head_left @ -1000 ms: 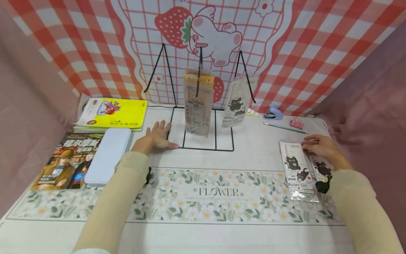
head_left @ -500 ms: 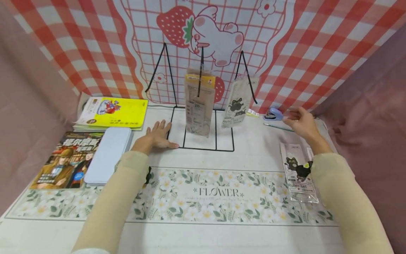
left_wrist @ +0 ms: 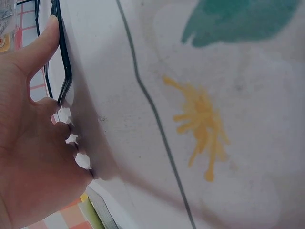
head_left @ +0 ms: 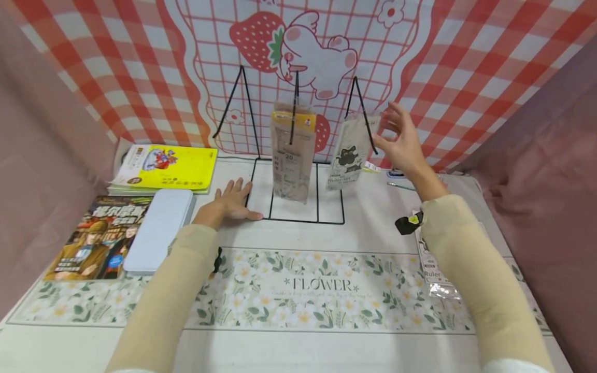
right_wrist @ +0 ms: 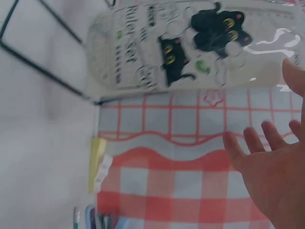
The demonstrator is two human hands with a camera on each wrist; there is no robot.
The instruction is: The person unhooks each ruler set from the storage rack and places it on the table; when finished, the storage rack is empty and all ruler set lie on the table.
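Observation:
A black wire display rack (head_left: 343, 207) stands at mid-table with three hooks. A ruler-set packet (head_left: 347, 155) with black cats hangs from its right hook. My right hand (head_left: 402, 142) is at that packet's upper right edge, fingers spread. In the right wrist view, the thumb (right_wrist: 294, 76) overlaps the packet's edge and the fingers (right_wrist: 238, 148) lie below it. Clear packets with a yellow header (head_left: 293, 155) hang on the middle hook. My left hand (head_left: 230, 202) rests flat at the base's left side, its thumb (left_wrist: 45, 38) against the wire in the left wrist view.
Another ruler-set packet (head_left: 431, 272) lies at the right, partly under my right forearm. A stapler (head_left: 395, 173) and pencil (head_left: 400, 186) sit behind it. At the left are yellow books (head_left: 186, 166), a magazine (head_left: 88, 238) and a pale blue case (head_left: 158, 230).
My right hand has left the packets lying on the right, passed over the stapler and moved left and up to the hanging ruler-set packet. The left hand stays in place.

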